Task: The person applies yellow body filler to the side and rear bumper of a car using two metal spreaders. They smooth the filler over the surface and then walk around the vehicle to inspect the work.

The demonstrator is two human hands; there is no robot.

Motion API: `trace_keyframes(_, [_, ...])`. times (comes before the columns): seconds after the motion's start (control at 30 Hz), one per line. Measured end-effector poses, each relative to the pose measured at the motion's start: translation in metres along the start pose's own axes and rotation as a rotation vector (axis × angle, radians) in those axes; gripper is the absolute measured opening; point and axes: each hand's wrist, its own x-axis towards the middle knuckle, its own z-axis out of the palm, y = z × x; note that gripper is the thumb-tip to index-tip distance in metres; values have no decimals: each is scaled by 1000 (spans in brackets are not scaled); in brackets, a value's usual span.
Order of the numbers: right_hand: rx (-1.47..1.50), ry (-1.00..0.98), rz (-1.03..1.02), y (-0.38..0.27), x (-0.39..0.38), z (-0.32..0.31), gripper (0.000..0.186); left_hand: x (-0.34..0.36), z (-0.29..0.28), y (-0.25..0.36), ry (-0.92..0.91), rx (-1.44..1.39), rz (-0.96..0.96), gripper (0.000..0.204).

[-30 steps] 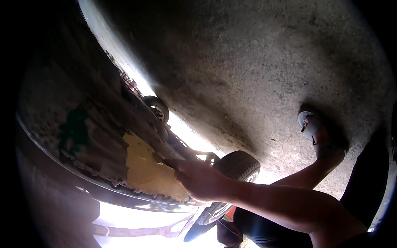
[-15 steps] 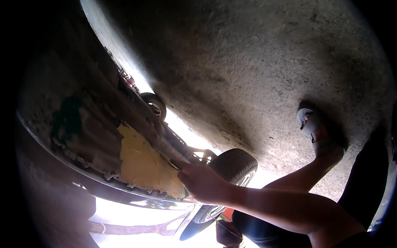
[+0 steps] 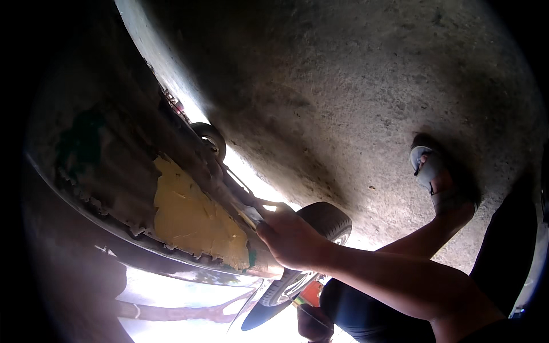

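My right hand (image 3: 294, 240) reaches in from the lower right, fingers closed on a thin, flat putty spreader (image 3: 250, 214) that is mostly hidden by the fingers. It is at the lower edge of a car's body panel (image 3: 123, 171). Beside the hand, a rough patch of yellow filler (image 3: 191, 214) covers part of this panel, with ragged edges and ridges. Green marks (image 3: 80, 143) show farther left on the bare, dull surface. I cannot make out my left hand; a dark shape at the bottom is too unclear to name.
A car wheel (image 3: 326, 220) stands just behind my hand, and another wheel (image 3: 210, 140) is farther off under the car. Rough concrete floor (image 3: 343, 103) spreads across the upper right. My sandalled foot (image 3: 432, 171) rests on it. Glossy paint (image 3: 171, 297) below reflects an arm.
My right hand has moved up slightly along the panel's edge, away from the lower end of the yellow filler. More of the pale panel edge beneath it shows. The view has shifted a little.
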Motion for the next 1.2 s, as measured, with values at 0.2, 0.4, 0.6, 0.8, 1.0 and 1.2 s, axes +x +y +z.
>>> trace_keyframes(0.2, [-44,197,-261,-11,-6,40,30,-9,0,-19,-79,-690,-114,34])
trace_keyframes(0.4, [68,-77,-175,4,-47,8,31,-9,-21,-44,-247,-1094,-167,37])
trace_keyframes(0.6, [32,-193,12,-5,-84,-58,29,36,-24,33,-284,-923,-260,28])
trace_keyframes(0.8, [36,-374,-548,-34,-100,-55,44,67,-19,109,-332,-808,-119,46])
trace_keyframes(1.0, [-627,-483,-488,-41,-100,-77,59,55,-36,104,-158,-738,-95,35])
trace_keyframes(1.2, [-938,-122,-615,-48,-102,-82,54,51,-45,122,66,158,169,15])
